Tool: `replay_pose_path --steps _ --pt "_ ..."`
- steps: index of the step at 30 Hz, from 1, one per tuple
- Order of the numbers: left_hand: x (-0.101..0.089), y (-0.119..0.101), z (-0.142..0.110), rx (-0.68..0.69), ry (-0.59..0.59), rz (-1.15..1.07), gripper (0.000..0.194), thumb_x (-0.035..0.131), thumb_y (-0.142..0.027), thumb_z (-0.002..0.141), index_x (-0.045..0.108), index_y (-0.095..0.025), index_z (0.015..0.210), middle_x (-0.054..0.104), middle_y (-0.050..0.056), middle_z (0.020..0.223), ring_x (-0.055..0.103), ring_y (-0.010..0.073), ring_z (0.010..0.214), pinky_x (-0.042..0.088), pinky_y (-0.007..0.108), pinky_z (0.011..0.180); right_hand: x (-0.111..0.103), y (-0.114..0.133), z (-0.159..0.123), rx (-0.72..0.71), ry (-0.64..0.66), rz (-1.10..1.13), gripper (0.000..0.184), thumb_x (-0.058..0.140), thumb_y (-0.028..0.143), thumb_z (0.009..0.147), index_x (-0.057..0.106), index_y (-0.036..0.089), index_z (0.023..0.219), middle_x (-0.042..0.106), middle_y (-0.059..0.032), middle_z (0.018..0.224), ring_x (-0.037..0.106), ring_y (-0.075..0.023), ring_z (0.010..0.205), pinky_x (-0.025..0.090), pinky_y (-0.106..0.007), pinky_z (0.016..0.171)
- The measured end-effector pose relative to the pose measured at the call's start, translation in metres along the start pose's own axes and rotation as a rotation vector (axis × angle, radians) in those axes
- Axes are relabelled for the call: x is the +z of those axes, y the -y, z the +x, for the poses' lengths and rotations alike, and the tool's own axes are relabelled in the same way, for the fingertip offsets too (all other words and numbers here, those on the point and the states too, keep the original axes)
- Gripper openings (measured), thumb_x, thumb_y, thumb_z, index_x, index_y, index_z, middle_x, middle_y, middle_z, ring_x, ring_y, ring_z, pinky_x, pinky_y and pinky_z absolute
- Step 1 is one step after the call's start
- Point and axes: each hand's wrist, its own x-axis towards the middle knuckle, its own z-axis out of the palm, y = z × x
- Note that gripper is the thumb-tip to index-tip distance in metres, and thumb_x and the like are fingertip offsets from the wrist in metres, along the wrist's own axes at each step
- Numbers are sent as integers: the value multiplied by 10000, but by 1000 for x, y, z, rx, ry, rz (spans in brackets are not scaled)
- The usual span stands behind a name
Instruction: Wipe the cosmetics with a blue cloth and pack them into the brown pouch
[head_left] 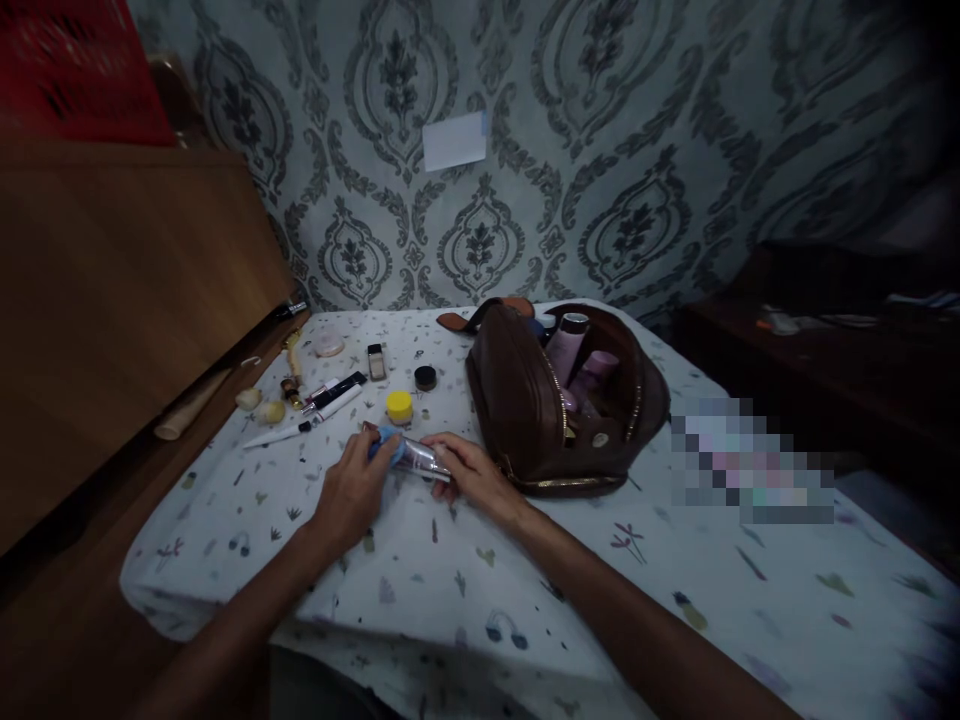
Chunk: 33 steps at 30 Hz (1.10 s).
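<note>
Both forearms (600, 590) extend to the near-left of the brown bag (517, 400), which gapes unzipped, presumably for access. Left of the bag, the left hand (358, 482) grips a silvery tube (424, 460) by its blue end; the right hand (466, 468) clasps the other end, apparently for steadiness. Also bag-left: one yellow jar (400, 406).

Home interior; patterned wallpaper (517, 225), printed cloth (442, 555)

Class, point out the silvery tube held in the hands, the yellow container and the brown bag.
Silvery tube (423, 459): head view, on its shiny body.
Yellow container (400, 406): head view, middle of its yellow surface.
Brown bag (514, 385): head view, outer side wall.
</note>
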Motion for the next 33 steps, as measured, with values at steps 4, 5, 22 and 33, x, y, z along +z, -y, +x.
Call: replay_pose_path --steps 4,5,22,33 --pt "-1 20 3 -148 155 10 383 411 -169 972 575 -232 1312 582 107 1113 570 228 1016 529 302 710 -1 0 -2 59 -40 -27 467 610 495 839 610 151 1155 621 10 682 590 -124 534 461 -233 495" --pt "-2 23 3 -181 171 -14 371 408 -185 978 586 -236 1299 585 91 1074 576 216 982 530 303 723 -1 0 -3 61 -46 -52 474 645 456 816 605 147 1173 624 11 685 584 -124 547 460 -233 505" --pt "-7 -11 0 220 -160 42 507 402 -84 943 438 -185 1438 602 152 1140 588 267 1027 550 352 744 5 12 -7 2 -69 24 432 637 535 772 590 175 1005 582 41 570 556 -126 460 391 -225 453" --pt "-11 25 13 -174 -212 -100 385 377 -219 982 595 -219 1299 570 138 1190 554 270 1100 540 410 820 11 14 -12 147 139 335 520 656 650 760 549 183 962 687 -1 640 585 -116 416 295 -183 364"
